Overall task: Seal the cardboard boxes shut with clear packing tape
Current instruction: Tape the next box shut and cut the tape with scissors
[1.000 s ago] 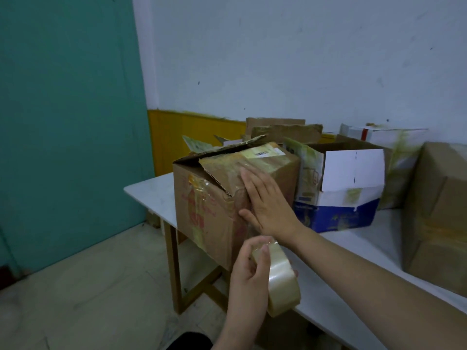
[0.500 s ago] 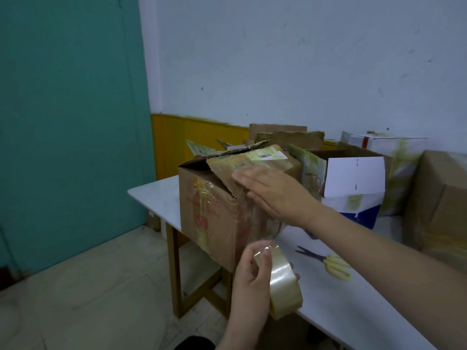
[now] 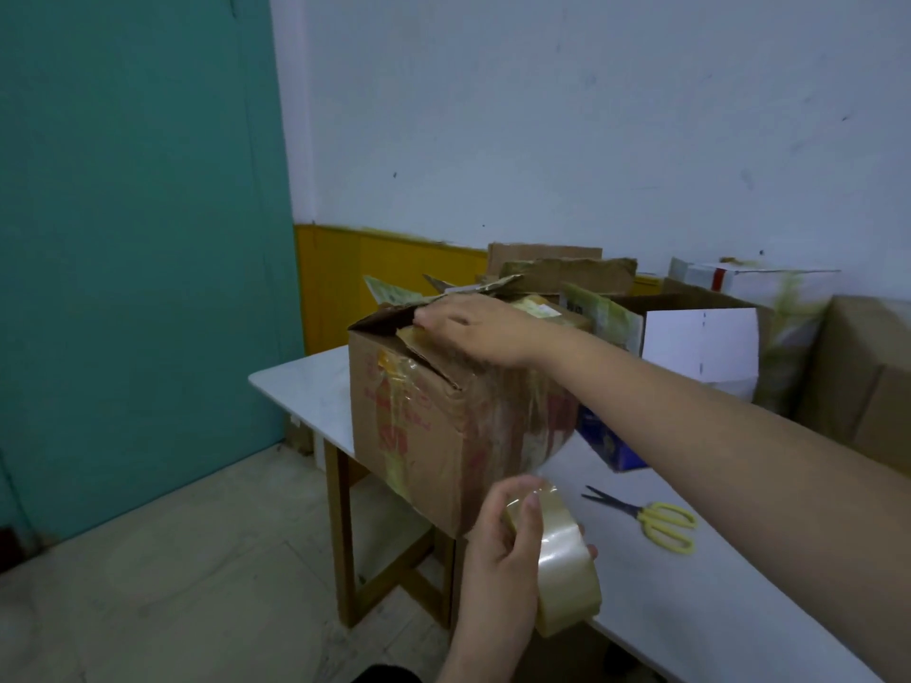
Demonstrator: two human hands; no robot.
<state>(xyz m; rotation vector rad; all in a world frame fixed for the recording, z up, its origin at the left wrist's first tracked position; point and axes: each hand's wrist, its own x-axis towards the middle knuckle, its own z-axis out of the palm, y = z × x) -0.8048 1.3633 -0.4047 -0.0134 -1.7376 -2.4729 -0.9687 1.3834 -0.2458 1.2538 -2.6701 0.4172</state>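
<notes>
Your right hand (image 3: 485, 327) has slid from the side of the worn cardboard box (image 3: 443, 416) at the bench (image 3: 305, 386) corner up onto its top flaps, fingers flat pressing them closed, while your left hand (image 3: 503, 549) still grips the tape roll (image 3: 562, 564) below, so taping can begin.

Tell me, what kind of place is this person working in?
Probably a plain back room used for packing parcels. Worn cardboard boxes crowd a white table against a bare wall, yellow-handled scissors lie ready, and the left hand holds a roll of clear tape.
</notes>
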